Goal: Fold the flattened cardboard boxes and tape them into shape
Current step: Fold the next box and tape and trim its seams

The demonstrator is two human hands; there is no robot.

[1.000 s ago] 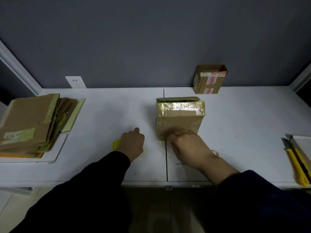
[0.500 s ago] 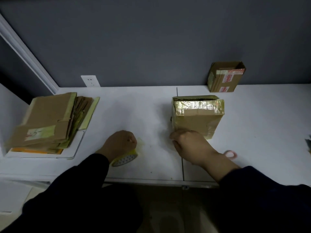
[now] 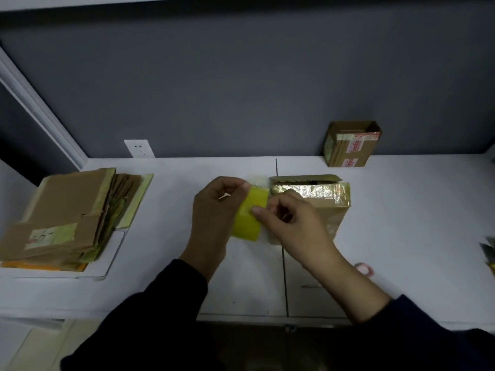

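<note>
A yellow tape roll is held up over the middle of the white table. My left hand grips the roll from its left side. My right hand has its thumb and fingers pinched at the roll's right face, at the tape surface. Just behind and to the right stands a folded cardboard box with shiny tape across its top edge; my right hand covers its front left corner. A stack of flattened cardboard boxes lies on a white tray at the left.
A second small taped box stands against the grey wall at the back right. A pink ring-shaped object lies on the table right of my right forearm. Dark and yellow objects show at the right edge. A wall socket sits behind.
My left hand lifted the tape roll off the table and brought it up beside the box. My right hand left the box's front and moved onto the roll.
</note>
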